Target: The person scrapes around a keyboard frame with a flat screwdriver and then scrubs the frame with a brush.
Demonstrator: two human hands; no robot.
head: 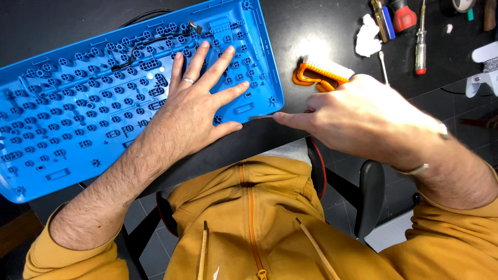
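Left hand (199,106) lies flat, fingers spread apart, on the blue keyboard shell (78,98) at upper left of frame. Right hand (358,116), center right, has fingers clamped on a thin metal tool (262,117) near the shell's lower right corner; orange brush (321,75) sits on the counter (311,31) just behind.

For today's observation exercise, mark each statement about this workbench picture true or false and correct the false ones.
1. The left hand lies flat, fingers spread, on the blue plastic keyboard shell. True.
2. The right hand holds the orange-handled brush with white bristles. False: the brush lies on the black table behind the hand, which pinches a thin grey tool.
3. A ring shows on a finger of the left hand. True.
4. The person wears a green jacket. False: it is a mustard-yellow zipped hoodie.
5. A red-handled screwdriver lies at the table's far right. True.
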